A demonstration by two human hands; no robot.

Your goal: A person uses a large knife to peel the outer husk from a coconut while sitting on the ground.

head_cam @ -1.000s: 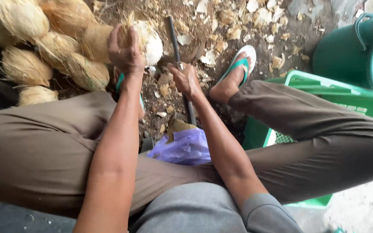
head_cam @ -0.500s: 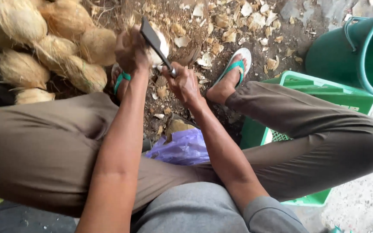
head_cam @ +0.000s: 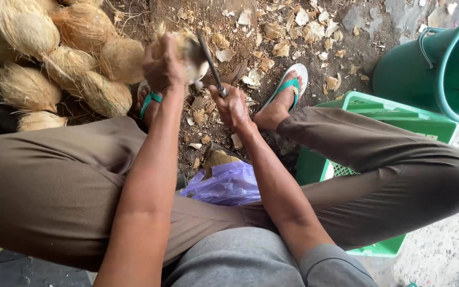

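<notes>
Both hands are working low between the knees: the left hand (head_cam: pixel 161 66) is wrapping its fingers over a coconut (head_cam: pixel 189 50), holding it up just above the ground, and the right hand (head_cam: pixel 233 104) is closing tight around the handle of a knife (head_cam: pixel 210 59). Its dark blade is slanting up and away from the fist and lying against the right side of the coconut — touching it, as far as can be told. Husk fibres are sticking out around the left hand's fingers. Below the coconut, husk chips (head_cam: pixel 288 40) are lying scattered over the dirt. Left of it, a pile of coconuts (head_cam: pixel 54 58) is sitting, shaggy and pale brown, close to the left foot in its green sandal (head_cam: pixel 150 99). The right foot is resting in a matching sandal (head_cam: pixel 288 85), just beside the right hand. Nearer the body, a purple bag (head_cam: pixel 227 183) is lying crumpled between the legs. Under the right leg a green crate (head_cam: pixel 389 114) is showing — and beyond it, a green bucket (head_cam: pixel 442 69) is standing at the right edge.
</notes>
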